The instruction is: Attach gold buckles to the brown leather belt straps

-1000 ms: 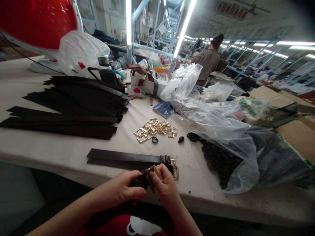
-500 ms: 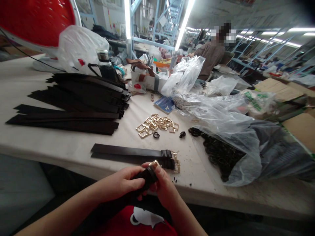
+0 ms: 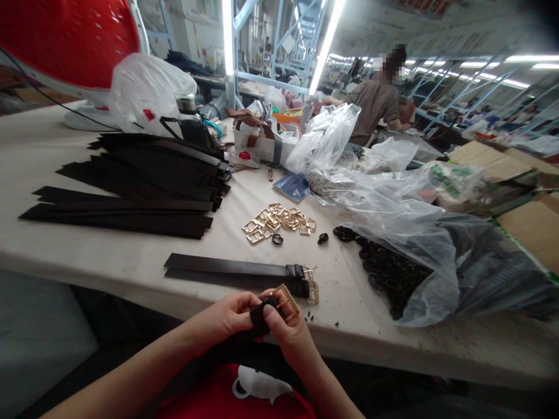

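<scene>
Both hands grip a dark belt [image 3: 258, 319] at its buckle end, in front of the table edge. My left hand [image 3: 233, 317] is closed round the strap. My right hand [image 3: 288, 331] pinches the belt by its gold buckle [image 3: 288, 304], thumb pressed on the strap just below it. The rest of this belt drops into shadow and is hard to see. Just beyond my hands, two black belts [image 3: 236, 270] with gold buckles lie side by side. Farther back is a heap of loose gold buckles [image 3: 279, 220], with a black loop [image 3: 277, 239] beside it.
Many dark straps [image 3: 144, 174] are stacked at the left. A clear plastic bag [image 3: 430, 291] of black loops [image 3: 388, 279] spreads over the right side. Behind are a blue booklet [image 3: 292, 186], a white box [image 3: 262, 145] and a red fan [image 3: 70, 41]. Another person [image 3: 375, 99] stands beyond.
The belt's buckle end has turned in my hands, so the buckle frame now faces up and shows fully. My right thumb has shifted from the buckle onto the strap.
</scene>
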`<state>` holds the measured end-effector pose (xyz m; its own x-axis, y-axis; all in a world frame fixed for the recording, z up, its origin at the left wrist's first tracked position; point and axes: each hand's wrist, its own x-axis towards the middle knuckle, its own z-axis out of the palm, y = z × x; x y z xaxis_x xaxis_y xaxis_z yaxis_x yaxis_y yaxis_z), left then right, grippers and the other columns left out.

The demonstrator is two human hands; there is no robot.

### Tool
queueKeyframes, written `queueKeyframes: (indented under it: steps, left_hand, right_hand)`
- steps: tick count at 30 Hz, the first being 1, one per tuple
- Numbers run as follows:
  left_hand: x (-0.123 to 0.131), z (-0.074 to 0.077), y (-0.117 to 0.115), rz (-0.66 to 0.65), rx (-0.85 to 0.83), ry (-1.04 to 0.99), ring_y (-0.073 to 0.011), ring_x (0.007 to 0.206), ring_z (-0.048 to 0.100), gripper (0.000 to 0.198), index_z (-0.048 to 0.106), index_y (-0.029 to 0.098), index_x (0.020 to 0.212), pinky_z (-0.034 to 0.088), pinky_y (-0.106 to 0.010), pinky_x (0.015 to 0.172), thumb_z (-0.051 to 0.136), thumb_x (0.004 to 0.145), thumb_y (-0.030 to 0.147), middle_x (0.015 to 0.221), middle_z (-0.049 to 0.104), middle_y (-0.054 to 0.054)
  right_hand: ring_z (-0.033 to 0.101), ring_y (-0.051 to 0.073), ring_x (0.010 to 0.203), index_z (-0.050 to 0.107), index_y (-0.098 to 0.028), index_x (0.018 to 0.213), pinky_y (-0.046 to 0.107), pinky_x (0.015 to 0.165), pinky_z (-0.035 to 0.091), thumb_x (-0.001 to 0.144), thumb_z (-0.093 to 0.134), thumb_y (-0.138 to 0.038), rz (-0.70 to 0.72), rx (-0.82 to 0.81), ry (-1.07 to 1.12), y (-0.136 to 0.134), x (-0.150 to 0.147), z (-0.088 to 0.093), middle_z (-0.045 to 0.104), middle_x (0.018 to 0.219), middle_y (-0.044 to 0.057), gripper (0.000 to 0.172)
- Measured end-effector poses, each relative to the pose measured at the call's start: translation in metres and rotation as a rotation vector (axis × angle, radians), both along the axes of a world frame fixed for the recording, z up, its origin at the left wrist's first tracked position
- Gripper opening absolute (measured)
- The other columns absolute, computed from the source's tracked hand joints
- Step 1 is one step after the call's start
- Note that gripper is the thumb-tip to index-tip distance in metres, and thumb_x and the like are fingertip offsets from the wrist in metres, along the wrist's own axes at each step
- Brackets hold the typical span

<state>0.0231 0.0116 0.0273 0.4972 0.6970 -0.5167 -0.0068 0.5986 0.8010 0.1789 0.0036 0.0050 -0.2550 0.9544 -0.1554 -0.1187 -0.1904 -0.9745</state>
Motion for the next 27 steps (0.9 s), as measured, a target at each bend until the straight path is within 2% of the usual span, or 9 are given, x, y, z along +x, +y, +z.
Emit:
queueKeyframes:
  steps: [4,8,13,16,18,23,27]
  left_hand:
    - [0.001,0.003,-0.002,-0.009,0.046,0.079,-0.0088,0.054,0.048,0.024,0.049,0.015,0.079,0.032,-0.018,0.050,0.062,0.071,0.034,0.063,0.061,0.003]
    - [0.000,0.005,-0.001,0.001,0.041,0.088,-0.0088,0.053,0.049,0.019,0.049,0.016,0.077,0.032,-0.018,0.049,0.059,0.071,0.030,0.061,0.062,0.003]
    - [0.004,0.008,0.000,0.065,-0.078,0.023,-0.0107,0.054,0.054,0.018,0.047,0.017,0.073,0.037,-0.020,0.054,0.060,0.065,0.025,0.057,0.064,0.003]
    - [0.006,0.008,0.000,0.095,-0.150,-0.010,-0.0121,0.056,0.056,0.019,0.049,0.016,0.073,0.039,-0.021,0.056,0.061,0.062,0.026,0.057,0.064,0.001]
    - [0.006,0.003,0.000,0.058,-0.143,-0.018,-0.0127,0.058,0.057,0.019,0.050,0.016,0.074,0.039,-0.021,0.056,0.061,0.064,0.028,0.061,0.065,-0.001]
    - [0.006,-0.014,0.001,-0.051,-0.061,-0.069,-0.0115,0.060,0.056,0.019,0.052,0.015,0.076,0.039,-0.021,0.058,0.063,0.068,0.028,0.065,0.064,0.001]
    - [-0.001,-0.013,0.001,-0.094,-0.030,-0.052,-0.0108,0.063,0.056,0.016,0.054,0.015,0.080,0.041,-0.020,0.060,0.063,0.070,0.024,0.068,0.064,0.002]
  right_hand:
    - [0.049,0.010,0.060,0.055,-0.021,0.089,0.021,0.054,0.039,0.073,0.058,-0.041,-0.084,-0.208,0.140,-0.001,0.000,-0.006,0.052,0.069,-0.003,0.027]
    - [0.042,0.006,0.052,0.055,-0.019,0.089,0.016,0.046,0.032,0.070,0.063,-0.039,-0.101,-0.292,0.210,0.002,0.000,-0.009,0.050,0.064,-0.005,0.028]
    - [0.027,0.003,0.036,0.054,-0.017,0.089,0.015,0.036,0.020,0.070,0.062,-0.035,-0.025,-0.431,0.411,0.005,-0.001,-0.008,0.041,0.049,-0.009,0.028]
    - [0.026,0.002,0.035,0.051,-0.017,0.086,0.015,0.035,0.020,0.072,0.060,-0.034,0.018,-0.434,0.494,0.003,0.000,-0.010,0.040,0.048,-0.009,0.024]
    - [0.031,0.003,0.037,0.048,-0.019,0.087,0.015,0.037,0.023,0.071,0.061,-0.034,0.011,-0.405,0.461,0.001,0.002,-0.011,0.041,0.050,-0.009,0.025]
    - [0.040,0.005,0.042,0.045,-0.020,0.088,0.016,0.040,0.028,0.070,0.061,-0.035,0.009,-0.327,0.199,-0.004,0.002,-0.012,0.049,0.061,-0.007,0.029]
    - [0.037,0.005,0.044,0.045,-0.020,0.087,0.018,0.042,0.029,0.072,0.054,-0.032,0.017,-0.299,0.046,-0.003,0.005,-0.007,0.045,0.062,-0.007,0.022]
